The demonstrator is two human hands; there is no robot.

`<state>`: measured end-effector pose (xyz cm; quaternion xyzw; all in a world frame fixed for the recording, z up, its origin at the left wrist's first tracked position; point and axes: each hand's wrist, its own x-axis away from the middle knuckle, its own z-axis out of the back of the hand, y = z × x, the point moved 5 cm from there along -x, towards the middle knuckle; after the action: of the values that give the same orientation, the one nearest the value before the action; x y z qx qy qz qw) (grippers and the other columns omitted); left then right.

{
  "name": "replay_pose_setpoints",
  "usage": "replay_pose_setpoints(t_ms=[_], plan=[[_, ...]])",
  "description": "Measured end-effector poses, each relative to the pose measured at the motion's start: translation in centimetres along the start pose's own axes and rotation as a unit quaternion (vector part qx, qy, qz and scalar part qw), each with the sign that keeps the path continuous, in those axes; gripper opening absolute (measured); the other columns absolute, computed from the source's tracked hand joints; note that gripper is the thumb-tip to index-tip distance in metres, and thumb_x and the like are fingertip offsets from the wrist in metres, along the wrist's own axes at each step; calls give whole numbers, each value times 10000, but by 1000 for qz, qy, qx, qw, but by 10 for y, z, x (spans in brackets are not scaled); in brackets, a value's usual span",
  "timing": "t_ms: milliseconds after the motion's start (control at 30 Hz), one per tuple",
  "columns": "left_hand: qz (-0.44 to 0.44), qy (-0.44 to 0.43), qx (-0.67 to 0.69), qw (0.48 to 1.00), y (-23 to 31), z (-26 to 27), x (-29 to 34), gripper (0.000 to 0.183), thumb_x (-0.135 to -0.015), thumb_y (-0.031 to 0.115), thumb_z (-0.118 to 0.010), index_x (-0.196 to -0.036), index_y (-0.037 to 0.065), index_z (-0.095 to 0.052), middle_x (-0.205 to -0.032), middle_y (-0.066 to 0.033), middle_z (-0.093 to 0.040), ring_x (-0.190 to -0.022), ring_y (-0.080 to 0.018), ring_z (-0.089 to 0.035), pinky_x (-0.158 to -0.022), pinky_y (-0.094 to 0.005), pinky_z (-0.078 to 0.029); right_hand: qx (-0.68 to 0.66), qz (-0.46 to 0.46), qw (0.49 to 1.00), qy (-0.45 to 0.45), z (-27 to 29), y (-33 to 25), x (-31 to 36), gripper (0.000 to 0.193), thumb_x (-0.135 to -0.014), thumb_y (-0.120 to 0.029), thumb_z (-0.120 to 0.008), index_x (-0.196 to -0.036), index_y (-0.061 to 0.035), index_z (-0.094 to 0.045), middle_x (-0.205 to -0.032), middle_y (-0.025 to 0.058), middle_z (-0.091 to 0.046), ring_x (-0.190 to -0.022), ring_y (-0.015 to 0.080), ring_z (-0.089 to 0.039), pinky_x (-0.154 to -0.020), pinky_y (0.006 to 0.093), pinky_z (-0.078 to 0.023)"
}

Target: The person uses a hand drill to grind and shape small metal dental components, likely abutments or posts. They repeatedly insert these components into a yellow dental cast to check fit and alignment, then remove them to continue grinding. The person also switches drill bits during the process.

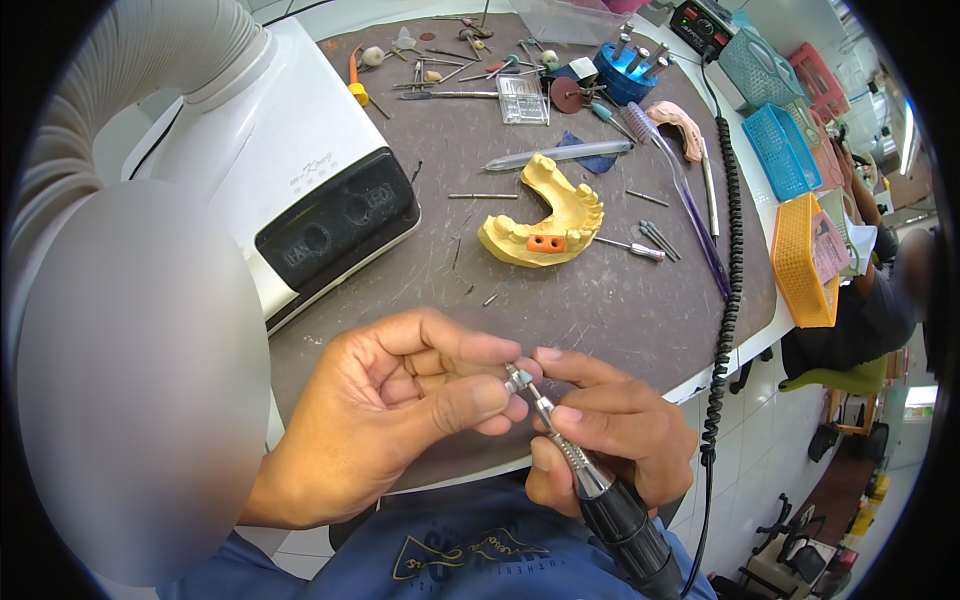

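Observation:
My right hand (610, 430) grips a rotary handpiece (600, 490) with a metal nose and a black body, its tip pointing up and left. My left hand (400, 400) pinches the small bur (517, 378) at the tip of the handpiece between thumb and fingers. Both hands meet at the near edge of the round brown-grey mat (560, 300). Farther back on the mat lies a yellow dental cast (548, 222) of a jaw with an orange block set in it.
A white dust-extractor box (300, 170) with a grey hose stands at the left. Several burs, picks and a blue bur stand (625, 70) lie at the back. A black coiled cord (728, 290) runs along the right edge. Coloured baskets (800, 250) and another person sit at the right.

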<state>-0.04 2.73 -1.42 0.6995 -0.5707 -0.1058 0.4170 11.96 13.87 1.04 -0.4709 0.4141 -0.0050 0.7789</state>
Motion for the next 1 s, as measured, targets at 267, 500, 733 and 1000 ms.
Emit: replay_pose_setpoints(t_ms=[267,500,733,1000], plan=[[-5,0,6,1000,1,-1,1,211,-932,1,-629,-1136,-24,-584,-1139,-227,-659,-942,-166,-693,-883,-287,-564,4,14,1000,-11,0,-1,-1,292,-695,64,-792,-951,42,-654,-746,132,-681,-721,282,-722,-821,493,-611],[2,-2,6,1000,1,-1,0,226,-932,4,-631,-1150,-27,-577,-1144,-218,-659,-942,-164,-691,-882,-283,-563,14,9,1000,-2,1,-2,0,273,-711,56,-785,-949,40,-651,-758,139,-680,-734,289,-724,-824,495,-610],[-3,-4,-9,1000,1,-2,-1,237,-932,-15,-620,-1162,-28,-564,-1199,-203,-627,-986,-166,-678,-875,-274,-566,-14,-15,999,36,5,-2,5,270,-744,23,-783,-961,26,-624,-796,147,-676,-791,337,-726,-817,479,-613],[6,-8,-2,1000,1,-2,-2,216,-931,-25,-614,-1139,-27,-558,-1168,-187,-630,-970,-160,-677,-858,-266,-568,1,1,1000,13,3,-2,1,269,-717,32,-788,-938,40,-635,-759,156,-677,-776,347,-728,-775,460,-625]])
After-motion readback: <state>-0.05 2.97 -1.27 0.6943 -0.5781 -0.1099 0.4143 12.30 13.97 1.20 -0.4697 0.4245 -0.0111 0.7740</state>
